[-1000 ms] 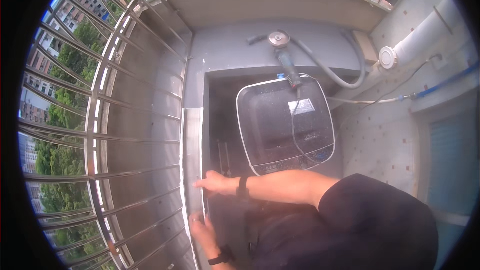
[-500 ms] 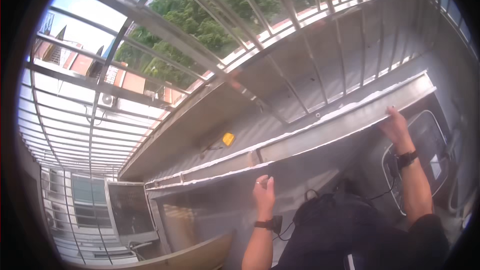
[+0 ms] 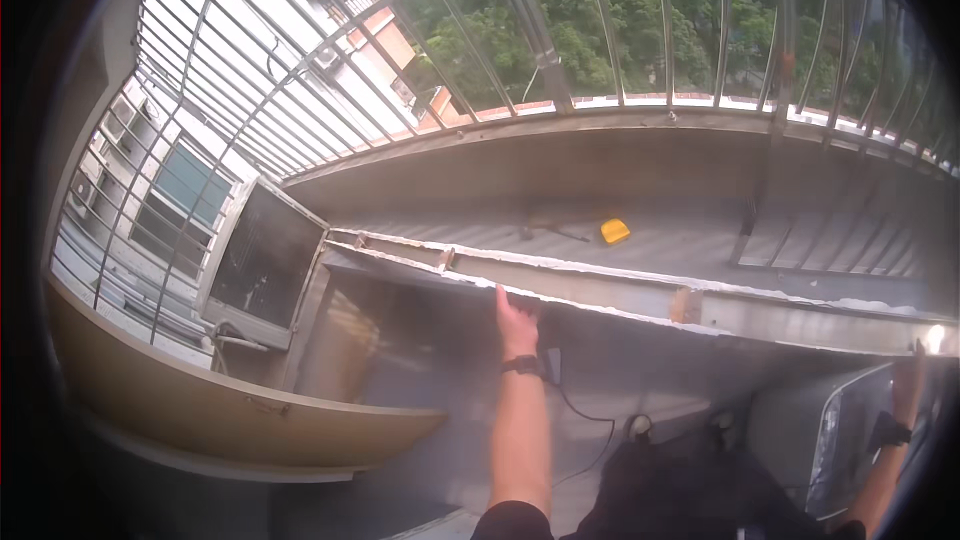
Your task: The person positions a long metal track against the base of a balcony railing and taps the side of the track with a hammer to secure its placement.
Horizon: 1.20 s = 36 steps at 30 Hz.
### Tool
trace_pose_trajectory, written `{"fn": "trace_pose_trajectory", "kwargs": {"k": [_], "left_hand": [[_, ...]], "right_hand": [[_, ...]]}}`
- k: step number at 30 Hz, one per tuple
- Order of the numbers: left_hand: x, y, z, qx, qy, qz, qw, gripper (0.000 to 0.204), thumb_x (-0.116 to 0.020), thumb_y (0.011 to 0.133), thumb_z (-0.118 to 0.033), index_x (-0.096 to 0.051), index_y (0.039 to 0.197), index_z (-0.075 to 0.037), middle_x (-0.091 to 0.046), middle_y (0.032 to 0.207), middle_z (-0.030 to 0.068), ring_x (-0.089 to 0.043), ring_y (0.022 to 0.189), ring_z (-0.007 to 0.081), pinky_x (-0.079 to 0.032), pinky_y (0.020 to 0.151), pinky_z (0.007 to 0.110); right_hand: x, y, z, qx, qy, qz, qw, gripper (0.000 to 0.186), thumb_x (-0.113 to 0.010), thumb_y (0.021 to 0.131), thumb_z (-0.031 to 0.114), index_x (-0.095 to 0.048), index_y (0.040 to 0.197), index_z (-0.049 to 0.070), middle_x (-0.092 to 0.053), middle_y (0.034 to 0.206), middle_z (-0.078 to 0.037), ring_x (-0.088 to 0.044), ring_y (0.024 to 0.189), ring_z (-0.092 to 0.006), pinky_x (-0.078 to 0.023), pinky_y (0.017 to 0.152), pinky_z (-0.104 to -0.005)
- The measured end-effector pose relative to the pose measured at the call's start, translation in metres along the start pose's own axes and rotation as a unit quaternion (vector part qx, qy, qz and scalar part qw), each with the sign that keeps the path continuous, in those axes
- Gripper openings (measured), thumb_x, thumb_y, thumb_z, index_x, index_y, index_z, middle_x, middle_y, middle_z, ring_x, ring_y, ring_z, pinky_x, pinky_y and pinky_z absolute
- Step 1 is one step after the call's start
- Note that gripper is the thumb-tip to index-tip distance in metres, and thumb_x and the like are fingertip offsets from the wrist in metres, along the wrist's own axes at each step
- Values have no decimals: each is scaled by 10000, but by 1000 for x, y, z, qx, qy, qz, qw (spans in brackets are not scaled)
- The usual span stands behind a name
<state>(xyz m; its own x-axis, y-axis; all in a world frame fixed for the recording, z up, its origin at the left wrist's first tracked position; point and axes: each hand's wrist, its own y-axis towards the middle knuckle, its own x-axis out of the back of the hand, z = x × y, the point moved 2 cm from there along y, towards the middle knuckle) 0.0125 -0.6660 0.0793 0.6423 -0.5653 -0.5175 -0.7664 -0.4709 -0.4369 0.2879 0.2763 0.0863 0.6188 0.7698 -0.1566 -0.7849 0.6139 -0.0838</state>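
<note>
My left hand [image 3: 515,318] reaches up with its fingers laid flat against the edge of a long metal ledge [image 3: 600,285] with flaking white paint. A black watch [image 3: 525,365] sits on that wrist. My right hand [image 3: 912,368] touches the same ledge at the far right rim of the view, a dark band [image 3: 888,430] on its wrist. Its fingers are too small and shaded to read. Neither hand holds a loose object.
Beyond the ledge lies a grey outer shelf [image 3: 700,230] with a small yellow object [image 3: 615,231], closed in by a curved metal window grille [image 3: 560,60]. A dark-lidded washing machine [image 3: 835,430] stands at lower right. An outdoor air-conditioner unit [image 3: 265,258] sits left. A thin cable [image 3: 590,420] hangs below.
The view has swung up from the washing machine to the ledge and grille. My left hand has slid along the ledge toward the middle. My right hand now sits at the far right.
</note>
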Motion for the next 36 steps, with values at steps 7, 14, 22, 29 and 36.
{"fn": "trace_pose_trajectory", "kwargs": {"k": [7,14,22,29,36], "left_hand": [[30,56,-20,1,-38,61,997,304,-662,1006,-237,-595,1232,-45,-659,1107,82,-653,987,233,-558,818,403],[10,-22,12,19,-64,94,993,163,-640,1011,-139,-597,1119,-25,-648,1050,87,-662,928,227,-573,753,389],[-24,-81,111,94,-12,150,984,187,-649,1001,-137,-618,1174,-74,-662,1076,62,-646,967,197,-543,782,378],[-4,-90,81,-296,571,173,746,431,-667,937,-264,-659,1256,26,-690,1174,250,-665,1031,380,-535,917,468],[-52,-92,152,-271,535,278,750,372,-719,900,-159,-678,1212,38,-726,1048,215,-681,930,343,-548,868,426]], "right_hand": [[1,-14,21,101,-125,-1,987,444,-568,1043,309,-540,1437,105,-586,1331,-27,-567,1143,-138,-489,944,-319],[32,-10,54,83,-135,-41,986,478,-550,1054,376,-540,1405,51,-600,1295,-65,-585,1132,-159,-497,956,-311],[-57,-103,78,-86,294,-143,941,496,-512,1036,390,-565,1357,15,-613,1366,-149,-596,1245,-302,-453,1106,-449],[-133,-33,26,-115,199,-167,959,439,-665,950,387,-598,1245,68,-676,1180,-118,-640,1113,-283,-499,982,-534],[-100,17,32,-169,179,-210,946,295,-722,930,230,-581,1111,44,-611,996,-102,-607,954,-301,-515,902,-527]]}}
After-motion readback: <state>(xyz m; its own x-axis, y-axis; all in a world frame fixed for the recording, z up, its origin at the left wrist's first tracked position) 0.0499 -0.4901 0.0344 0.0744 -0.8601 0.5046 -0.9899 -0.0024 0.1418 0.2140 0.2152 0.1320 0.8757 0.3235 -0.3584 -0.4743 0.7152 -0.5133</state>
